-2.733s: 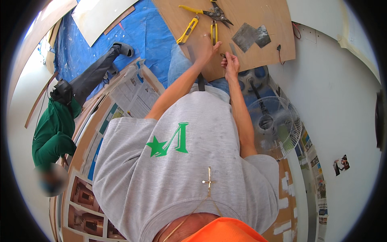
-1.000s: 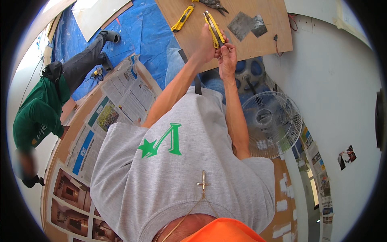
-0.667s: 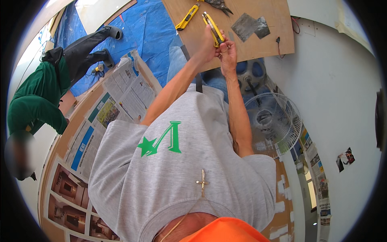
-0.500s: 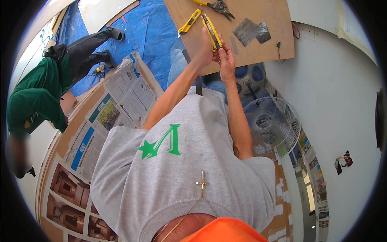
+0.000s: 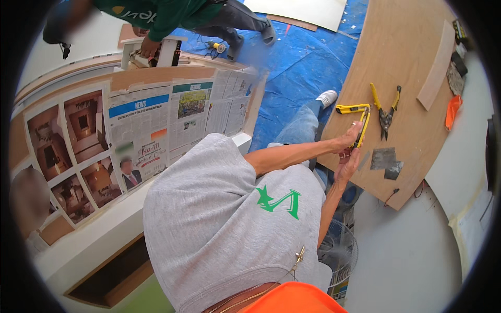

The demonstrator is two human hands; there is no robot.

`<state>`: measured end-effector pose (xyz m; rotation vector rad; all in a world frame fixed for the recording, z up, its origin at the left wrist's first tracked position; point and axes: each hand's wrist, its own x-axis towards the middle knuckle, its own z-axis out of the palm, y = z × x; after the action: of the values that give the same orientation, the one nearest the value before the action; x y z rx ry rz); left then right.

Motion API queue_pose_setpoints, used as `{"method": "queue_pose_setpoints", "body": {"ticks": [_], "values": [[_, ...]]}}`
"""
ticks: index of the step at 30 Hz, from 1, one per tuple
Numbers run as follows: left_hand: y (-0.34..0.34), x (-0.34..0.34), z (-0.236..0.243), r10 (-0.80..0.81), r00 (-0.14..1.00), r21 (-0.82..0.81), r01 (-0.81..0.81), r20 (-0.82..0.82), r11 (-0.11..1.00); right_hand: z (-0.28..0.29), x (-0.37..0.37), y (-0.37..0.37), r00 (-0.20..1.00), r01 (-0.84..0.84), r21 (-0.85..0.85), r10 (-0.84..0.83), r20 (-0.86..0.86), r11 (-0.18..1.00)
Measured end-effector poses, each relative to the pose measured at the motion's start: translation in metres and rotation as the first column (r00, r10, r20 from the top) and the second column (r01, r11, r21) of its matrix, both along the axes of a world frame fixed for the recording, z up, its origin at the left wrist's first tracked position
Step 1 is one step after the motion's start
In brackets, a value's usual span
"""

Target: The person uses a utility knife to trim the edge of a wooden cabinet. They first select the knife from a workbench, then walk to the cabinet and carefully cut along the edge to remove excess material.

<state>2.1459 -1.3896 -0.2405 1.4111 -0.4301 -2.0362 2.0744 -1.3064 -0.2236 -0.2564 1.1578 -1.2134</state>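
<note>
Both my hands are closed on a yellow utility knife [image 5: 361, 131], held upright over the near left part of a plywood board. My left hand [image 5: 350, 136] grips its side, while the fingers of my right hand [image 5: 346, 164] pinch its lower end. A second yellow utility knife [image 5: 348, 109] lies on the plywood [image 5: 396, 57], just beyond the held one. Farther right rest yellow-handled snips [image 5: 386, 115], their handles spread. Two dark grey square pieces [image 5: 383, 158] overlap on the board near my right hand. Whether a blade sticks out of the held knife cannot be made out.
A standing fan [image 5: 340, 250] is beside my right arm. To the left stands a newspaper-covered panel [image 5: 138, 125]. Beyond it, a person in green [image 5: 180, 13] bends over a white box-like piece. A yellow power tool [image 5: 217, 47] sits on the blue tarp [image 5: 297, 57].
My view has turned, so the plywood and its tools now appear farther right and more of the newspaper-covered panel shows. Both hands still hold the utility knife.
</note>
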Motion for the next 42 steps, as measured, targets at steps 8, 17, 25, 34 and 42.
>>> {"method": "queue_pose_setpoints", "body": {"ticks": [8,17,25,34,42], "values": [[-0.022,0.025,-0.001,0.024,0.999,-0.014,-0.024,0.026,1.000,-0.009,0.018,-0.032,0.990,-0.112,-0.021,0.109,-0.094,0.994],[-0.053,0.060,0.019,-0.012,0.984,-0.110,0.032,0.180,0.993,0.023,0.056,-0.085,0.962,-0.247,0.005,0.246,-0.120,0.969],[-0.062,0.061,0.021,-0.071,0.994,-0.177,0.084,0.080,0.981,0.005,0.045,-0.089,0.998,-0.058,0.066,0.058,0.002,0.996],[-0.042,0.062,-0.040,-0.031,0.879,-0.281,0.186,0.476,0.941,-0.112,-0.154,-0.105,0.861,0.390,0.221,-0.269,-0.433,0.894],[-0.036,0.082,-0.034,0.026,0.870,-0.246,0.111,0.493,0.963,-0.149,-0.213,-0.134,0.892,0.447,0.358,-0.379,-0.246,0.820]]}}
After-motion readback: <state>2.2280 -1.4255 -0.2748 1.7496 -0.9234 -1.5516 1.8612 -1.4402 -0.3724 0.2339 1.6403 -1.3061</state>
